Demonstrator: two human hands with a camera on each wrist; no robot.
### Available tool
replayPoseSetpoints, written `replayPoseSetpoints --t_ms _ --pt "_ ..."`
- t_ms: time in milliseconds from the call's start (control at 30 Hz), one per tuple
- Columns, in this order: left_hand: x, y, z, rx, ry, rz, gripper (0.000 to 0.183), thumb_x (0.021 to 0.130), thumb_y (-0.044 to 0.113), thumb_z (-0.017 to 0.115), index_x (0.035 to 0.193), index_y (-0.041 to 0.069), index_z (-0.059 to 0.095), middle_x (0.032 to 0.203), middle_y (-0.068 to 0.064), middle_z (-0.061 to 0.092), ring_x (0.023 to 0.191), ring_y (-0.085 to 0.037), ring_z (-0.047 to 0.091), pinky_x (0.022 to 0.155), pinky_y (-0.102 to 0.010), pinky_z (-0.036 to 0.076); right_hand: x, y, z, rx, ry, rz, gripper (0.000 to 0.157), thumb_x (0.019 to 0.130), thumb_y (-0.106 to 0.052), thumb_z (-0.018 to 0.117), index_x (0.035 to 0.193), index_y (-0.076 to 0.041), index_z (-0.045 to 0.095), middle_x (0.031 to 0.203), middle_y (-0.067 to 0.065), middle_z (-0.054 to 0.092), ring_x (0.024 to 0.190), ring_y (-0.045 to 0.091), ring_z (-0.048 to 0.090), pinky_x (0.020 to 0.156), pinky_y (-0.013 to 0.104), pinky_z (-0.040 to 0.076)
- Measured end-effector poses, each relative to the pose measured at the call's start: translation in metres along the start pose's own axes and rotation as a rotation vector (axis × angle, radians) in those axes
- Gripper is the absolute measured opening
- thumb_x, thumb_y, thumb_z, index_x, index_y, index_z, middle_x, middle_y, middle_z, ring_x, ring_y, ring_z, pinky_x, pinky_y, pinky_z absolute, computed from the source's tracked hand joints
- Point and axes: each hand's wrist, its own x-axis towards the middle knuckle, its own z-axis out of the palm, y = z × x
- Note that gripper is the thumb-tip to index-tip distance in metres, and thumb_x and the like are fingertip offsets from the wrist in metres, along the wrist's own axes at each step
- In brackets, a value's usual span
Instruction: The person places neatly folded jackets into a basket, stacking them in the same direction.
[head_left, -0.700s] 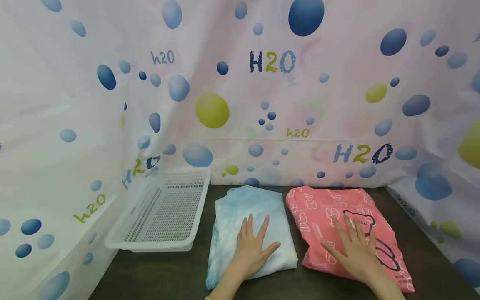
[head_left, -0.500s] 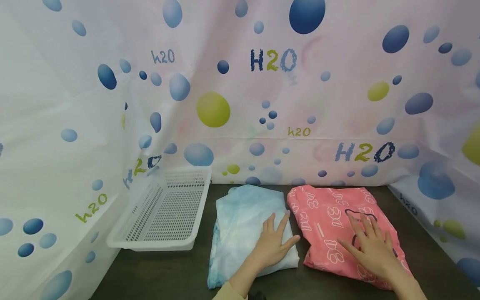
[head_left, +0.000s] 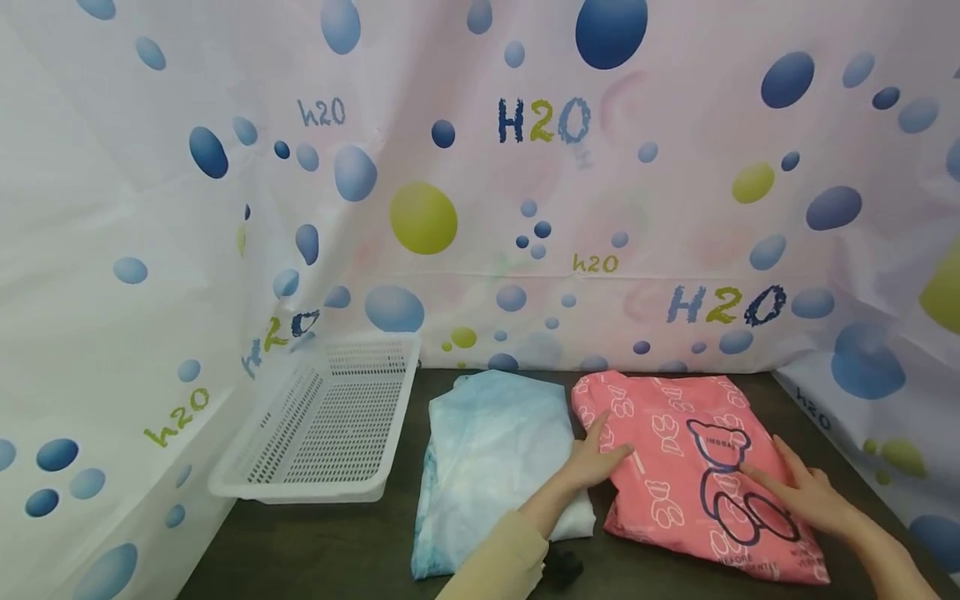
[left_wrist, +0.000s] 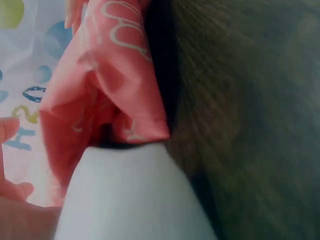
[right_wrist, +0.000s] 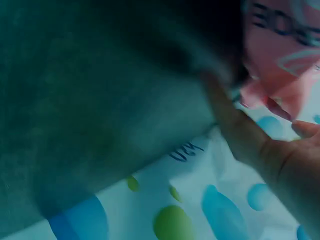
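Note:
A folded pink garment, printed with white figures and a dark bear outline, lies on the right of the dark table. My left hand is at its left edge, fingers extended, in the head view. At the opposite edge is my right hand, thumb over the print and fingers along the side. The right wrist view has this hand with thumb and fingers spread beside the pink cloth. A folded light-blue and white garment lies under my left forearm; its pale cloth fills the lower left wrist view.
A white perforated plastic basket stands at the left of the dark table. A curtain with blue and green dots and H2O lettering surrounds the back and sides.
Both hands have moved right. The left has gone from over the light-blue garment to the pink garment's left edge, the right from the pink garment's middle to its right edge.

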Motion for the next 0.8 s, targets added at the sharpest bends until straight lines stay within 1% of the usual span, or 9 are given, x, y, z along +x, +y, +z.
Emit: replayPoseSetpoints --t_ms 133,267,300,367,433,500,533,700,800 --pt "0.005 -0.004 0.005 -0.027 -0.046 -0.068 0.073 0.088 0.040 0.067 0.152 0.032 0.032 0.151 -0.027 0.024 0.141 -0.042 0.022 0.103 -0.058 0.038 0.010 0.005 0.002 0.194 -0.121 -0.032 0.105 0.097 -0.057 0.042 0.142 0.003 -0.032 0.141 0.049 -0.017 0.125 0.071 -0.010 0.096 0.081 0.009" --pt "0.009 -0.009 0.007 -0.021 -0.139 -0.066 0.074 0.087 0.039 0.069 0.151 0.038 0.031 0.157 -0.018 0.020 0.146 -0.036 0.013 0.110 -0.060 0.025 0.016 0.004 0.006 0.354 -0.179 -0.042 0.107 0.098 -0.050 0.047 0.140 -0.007 -0.041 0.142 0.043 -0.031 0.128 0.066 -0.022 0.099 0.079 0.000" --pt "0.010 -0.010 0.007 -0.052 -0.156 -0.069 0.073 0.087 0.037 0.070 0.150 0.040 0.033 0.158 -0.017 0.018 0.146 -0.036 0.013 0.109 -0.060 0.028 0.017 0.004 0.006 0.372 -0.182 -0.038 0.108 0.098 -0.050 0.049 0.140 -0.009 -0.042 0.142 0.042 -0.032 0.128 0.065 -0.022 0.099 0.078 0.001" --pt "0.012 -0.013 0.007 -0.139 -0.198 -0.074 0.070 0.087 0.034 0.070 0.149 0.039 0.037 0.156 -0.015 0.021 0.139 -0.035 0.030 0.103 -0.057 0.039 0.019 0.004 0.006 0.412 -0.191 -0.025 0.109 0.097 -0.049 0.050 0.140 -0.011 -0.042 0.142 0.041 -0.034 0.128 0.065 -0.023 0.100 0.078 0.001" --pt "0.014 -0.016 0.008 -0.247 -0.237 -0.082 0.066 0.089 0.030 0.069 0.148 0.037 0.039 0.149 -0.014 0.031 0.123 -0.030 0.048 0.087 -0.051 0.052 0.021 0.006 0.006 0.442 -0.207 -0.023 0.109 0.097 -0.048 0.051 0.139 -0.012 -0.043 0.142 0.040 -0.034 0.128 0.065 -0.021 0.100 0.077 0.003" --pt "0.016 -0.019 0.009 -0.358 -0.270 -0.089 0.063 0.090 0.026 0.067 0.147 0.035 0.041 0.139 -0.010 0.042 0.102 -0.025 0.059 0.071 -0.046 0.056 0.023 0.008 0.005 0.471 -0.222 -0.037 0.108 0.098 -0.044 0.052 0.140 -0.014 -0.043 0.143 0.039 -0.034 0.128 0.064 -0.019 0.099 0.077 0.005" --pt "0.017 -0.021 0.010 -0.400 -0.283 -0.089 0.063 0.091 0.024 0.066 0.147 0.034 0.041 0.133 -0.008 0.046 0.093 -0.023 0.062 0.068 -0.043 0.056 0.025 0.009 0.006 0.471 -0.226 -0.047 0.108 0.098 -0.042 0.053 0.141 -0.013 -0.042 0.143 0.039 -0.033 0.128 0.064 -0.017 0.099 0.077 0.009" --pt "0.020 -0.024 0.012 -0.471 -0.273 -0.106 0.064 0.089 0.015 0.067 0.146 0.034 0.044 0.122 -0.003 0.055 0.080 -0.017 0.063 0.065 -0.035 0.052 0.032 0.012 0.011 0.521 -0.248 -0.089 0.098 0.099 -0.027 0.055 0.149 -0.013 -0.028 0.145 0.037 -0.025 0.127 0.060 -0.005 0.094 0.061 0.033" --pt "0.022 -0.027 0.014 -0.470 -0.261 -0.119 0.065 0.089 0.012 0.068 0.147 0.031 0.044 0.129 -0.003 0.053 0.080 -0.016 0.063 0.066 -0.033 0.052 0.040 0.018 0.015 0.592 -0.282 -0.101 0.089 0.100 -0.020 0.053 0.153 -0.016 -0.018 0.146 0.036 -0.024 0.126 0.059 -0.004 0.094 0.055 0.036"
